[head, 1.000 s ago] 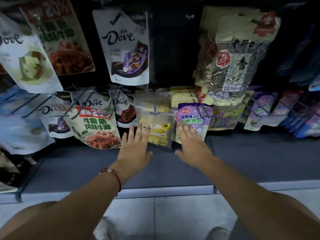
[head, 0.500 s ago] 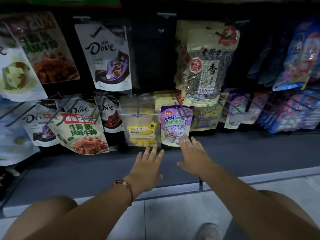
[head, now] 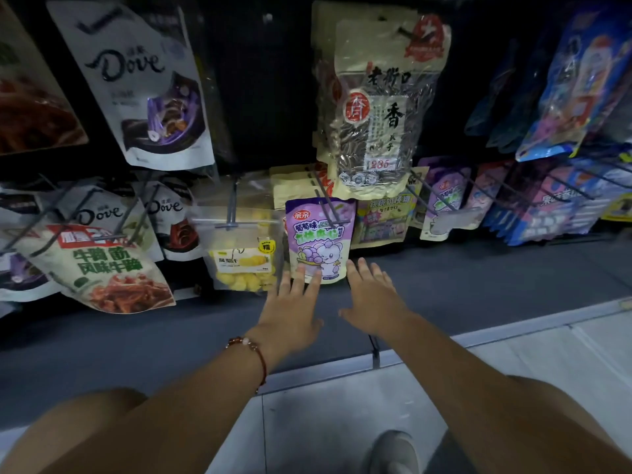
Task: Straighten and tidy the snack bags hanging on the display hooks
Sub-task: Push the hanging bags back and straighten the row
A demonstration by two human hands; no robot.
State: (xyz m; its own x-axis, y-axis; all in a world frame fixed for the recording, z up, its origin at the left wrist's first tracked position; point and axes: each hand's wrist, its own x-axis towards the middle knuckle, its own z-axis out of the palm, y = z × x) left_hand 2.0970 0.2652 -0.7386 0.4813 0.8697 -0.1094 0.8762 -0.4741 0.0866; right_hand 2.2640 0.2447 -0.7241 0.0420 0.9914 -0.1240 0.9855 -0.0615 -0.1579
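Observation:
A purple grape-candy bag (head: 319,234) hangs on a hook in the lower row, at the middle of the display. My left hand (head: 294,307) reaches up with straight fingers, its fingertips lying over the bag's lower left edge. My right hand (head: 374,295) is flat and spread just right of the bag's bottom corner, fingertips at its edge. Neither hand grips anything. To the left of the purple bag hangs a clear bag of yellow dried fruit (head: 244,254).
A large sunflower-seed bag (head: 374,107) hangs above. White Dove bags (head: 143,87) and a green-lettered beef snack bag (head: 102,268) hang at left, purple and blue bags (head: 547,193) at right. A dark shelf base (head: 478,295) lies below, its metal edge (head: 513,336) nearest me.
My left hand has shifted right from under the yellow fruit bag to the purple bag's lower left. The right hand slid to the bag's right side. The view has moved closer.

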